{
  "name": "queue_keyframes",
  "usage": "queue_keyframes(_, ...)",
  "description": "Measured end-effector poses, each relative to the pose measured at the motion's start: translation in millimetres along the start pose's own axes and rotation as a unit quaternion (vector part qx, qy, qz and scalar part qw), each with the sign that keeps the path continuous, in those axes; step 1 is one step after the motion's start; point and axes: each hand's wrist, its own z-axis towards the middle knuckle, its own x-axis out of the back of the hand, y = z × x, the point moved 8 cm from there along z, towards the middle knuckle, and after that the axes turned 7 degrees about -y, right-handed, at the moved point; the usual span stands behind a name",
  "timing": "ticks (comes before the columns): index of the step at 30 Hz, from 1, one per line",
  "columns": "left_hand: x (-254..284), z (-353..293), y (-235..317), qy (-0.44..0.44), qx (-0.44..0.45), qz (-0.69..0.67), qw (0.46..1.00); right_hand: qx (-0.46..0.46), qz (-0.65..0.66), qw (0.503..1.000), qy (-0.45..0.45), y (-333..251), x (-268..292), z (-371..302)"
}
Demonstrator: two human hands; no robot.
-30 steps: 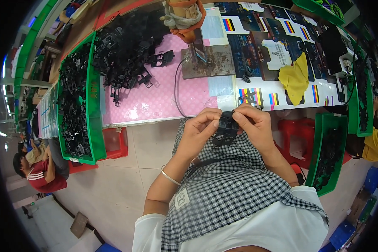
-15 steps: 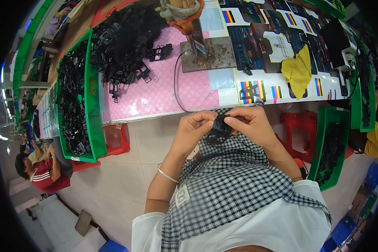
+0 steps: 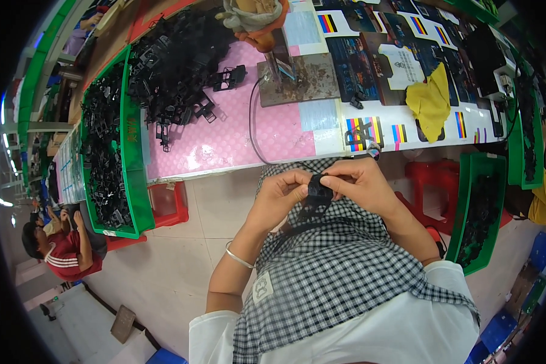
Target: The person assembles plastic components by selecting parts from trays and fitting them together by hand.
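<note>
Between my two hands, just off the table's front edge and above my checked apron, is a black plastic part with openings in it. The fingers of my left hand pinch its left side. Thumb and fingers of my right hand grip its upper right corner. The part tilts, its lower end hanging toward the apron; the fingertips hide some of its upper end. On the pink tabletop a heap of similar black frames lies at the left.
A green bin of black parts stands at the left, another green bin at the right. A rusty metal plate with an upright tool is on the table. A yellow cloth lies farther right. Red stools stand below; a co-worker sits at left.
The black part has turned in my fingers, so its lower end now hangs down further and its openings show. Both hands keep their hold at nearly the same place.
</note>
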Motion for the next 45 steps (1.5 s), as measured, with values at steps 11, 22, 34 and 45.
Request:
queue_keyframes(11, -3.7, -0.6, -11.2, 0.008, 0.035, -0.100, 0.994, 0.009, -0.050, 0.999, -0.011, -8.4, -2.4, 2.4)
queue_keyframes(22, 11.3, -1.2, -1.8, 0.048, -0.014, 0.002, 0.999, -0.008, 0.002, 1.000, 0.003, 5.5, 2.5, 7.0)
queue_keyframes(34, 3.2, -4.1, -16.3, 0.008, -0.019, -0.048, 0.999, -0.042, 0.046, 0.995, -0.073, 20.9, -1.0, 12.6)
queue_keyframes(45, -2.6, -22.8, -6.8, 0.039, -0.044, 0.028, 0.998, -0.046, 0.022, 0.991, -0.126, 17.5, -14.6, 3.4)
